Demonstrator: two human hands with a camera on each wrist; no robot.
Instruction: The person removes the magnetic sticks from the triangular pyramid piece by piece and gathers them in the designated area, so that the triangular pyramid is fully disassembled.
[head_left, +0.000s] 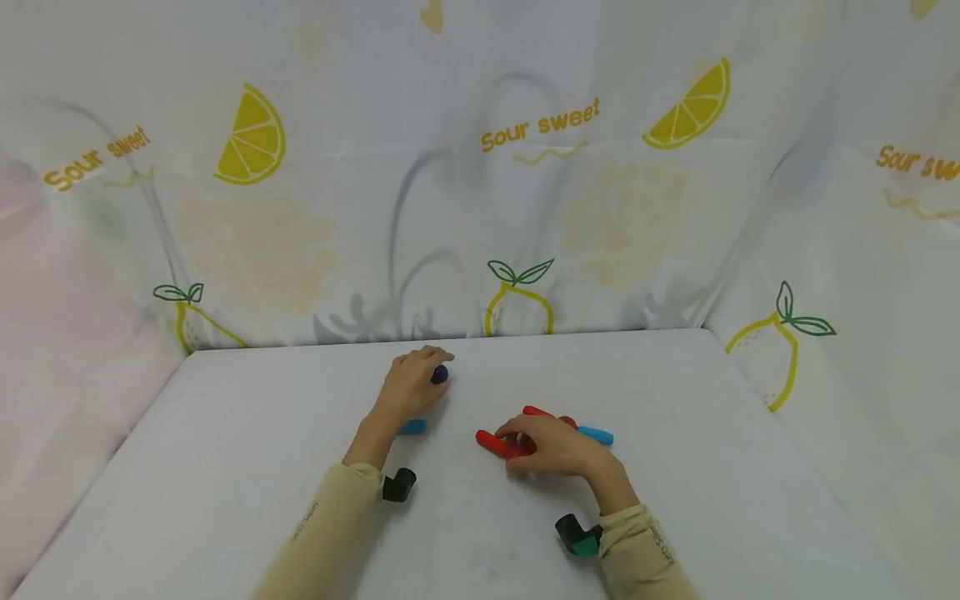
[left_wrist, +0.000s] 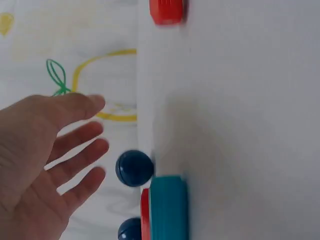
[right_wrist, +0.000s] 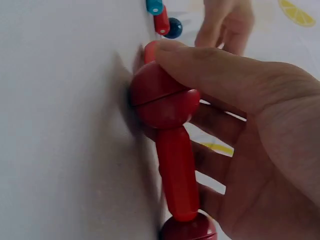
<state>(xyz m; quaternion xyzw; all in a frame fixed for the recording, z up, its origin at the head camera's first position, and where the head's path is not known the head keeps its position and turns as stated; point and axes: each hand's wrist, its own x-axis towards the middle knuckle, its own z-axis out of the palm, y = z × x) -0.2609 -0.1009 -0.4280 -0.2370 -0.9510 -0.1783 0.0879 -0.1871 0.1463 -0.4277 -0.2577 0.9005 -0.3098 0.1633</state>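
At the far side of the table my left hand [head_left: 408, 379] hovers around a dark blue ball [head_left: 440, 374]. In the left wrist view its fingers are loosely bent and apart from the blue ball [left_wrist: 134, 168]. Below that ball lie a blue stick [left_wrist: 168, 207], a red piece [left_wrist: 145, 215] and a second dark blue ball [left_wrist: 130, 230]. My right hand [head_left: 555, 446] holds a red ball [right_wrist: 162, 97] between thumb and fingers. A red stick [right_wrist: 177, 172] runs from it to another red ball [right_wrist: 189, 229], and a second red stick [head_left: 492, 443] points left.
Behind the right hand lie another red stick [head_left: 537, 411], a red ball [head_left: 568, 422] and a blue stick [head_left: 596, 435]. The white table [head_left: 225, 467] ends at a lemon-printed curtain [head_left: 360, 208]. Black wrist devices [head_left: 399, 484] stick out inward from both sleeves.
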